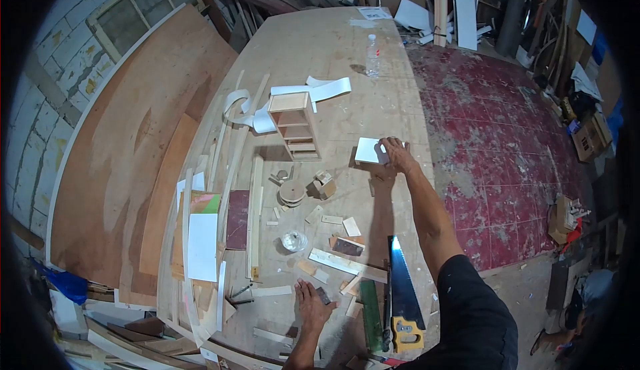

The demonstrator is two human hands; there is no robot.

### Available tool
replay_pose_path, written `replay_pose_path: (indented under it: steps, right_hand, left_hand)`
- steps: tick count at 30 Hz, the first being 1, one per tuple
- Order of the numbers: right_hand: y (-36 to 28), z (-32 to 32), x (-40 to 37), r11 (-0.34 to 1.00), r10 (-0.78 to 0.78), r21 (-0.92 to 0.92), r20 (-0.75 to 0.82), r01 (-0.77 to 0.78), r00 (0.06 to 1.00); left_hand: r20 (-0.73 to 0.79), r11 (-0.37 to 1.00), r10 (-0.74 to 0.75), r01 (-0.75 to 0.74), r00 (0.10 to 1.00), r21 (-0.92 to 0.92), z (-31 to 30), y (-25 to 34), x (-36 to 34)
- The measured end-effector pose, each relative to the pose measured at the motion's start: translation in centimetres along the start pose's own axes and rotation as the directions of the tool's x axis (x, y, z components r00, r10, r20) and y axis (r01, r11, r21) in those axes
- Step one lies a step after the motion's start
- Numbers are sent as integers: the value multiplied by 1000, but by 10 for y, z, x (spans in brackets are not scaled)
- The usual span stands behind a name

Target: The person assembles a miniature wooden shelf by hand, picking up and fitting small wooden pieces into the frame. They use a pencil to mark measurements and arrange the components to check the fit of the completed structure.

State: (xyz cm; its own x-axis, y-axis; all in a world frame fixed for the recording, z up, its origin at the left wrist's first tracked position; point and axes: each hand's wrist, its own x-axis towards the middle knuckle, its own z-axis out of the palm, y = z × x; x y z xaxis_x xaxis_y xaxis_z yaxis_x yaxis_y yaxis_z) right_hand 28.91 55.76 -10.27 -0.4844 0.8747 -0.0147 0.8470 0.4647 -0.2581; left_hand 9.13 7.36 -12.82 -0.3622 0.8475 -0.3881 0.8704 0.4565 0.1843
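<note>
My right hand (396, 154) is closed on the right edge of a small white-topped wooden piece (369, 150) on the workbench. Low in the view, my left hand (313, 309) rests on the bench with fingers apart. A small dark flat piece (324, 295) lies between its thumb and forefinger; it does not look gripped. Beyond the hands stands a small wooden cabinet frame (298, 130) with open compartments. A hand saw (405, 283) with a yellow handle lies right of my left hand, beside a green strip (371, 313). Wood offcuts (348, 246) are scattered between the hands.
A clear cup (293, 241) and round wooden discs (291, 194) stand mid-bench. A plastic bottle (373, 57) stands farther back, right of curled white edging strip (330, 89). Long wood strips (256, 217) line the left side. A large plywood sheet (127, 157) leans at left.
</note>
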Motion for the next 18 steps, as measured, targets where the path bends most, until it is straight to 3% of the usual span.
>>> replay_pose_path:
  steps: [5,8,11,13,15,17,18]
  right_hand:
    - [-2,19,26,996,-80,45,106,75,991]
    - [-3,20,22,1000,2,28,171,-7,985]
    - [-14,2,0,999,-2,-36,78,5,997]
    - [-25,-13,-33,962,-42,257,-191,91,981]
    - [-34,-10,-79,976,37,219,-211,10,977]
    - [-18,37,-110,893,23,442,-234,86,972]
    - [-20,42,-126,895,24,440,-229,81,973]
  left_hand:
    - [37,999,-24,23,999,36,-2,3,2]
    - [17,1000,-17,17,1000,-4,-5,5,5]
    - [40,1000,-19,19,999,5,-5,5,8]
    - [46,1000,-20,20,999,2,-5,5,6]
    - [37,1000,-17,18,999,-9,-6,6,12]
    - [20,1000,-12,11,1000,11,-2,5,10]
    - [1,1000,-6,6,1000,14,-2,5,8]
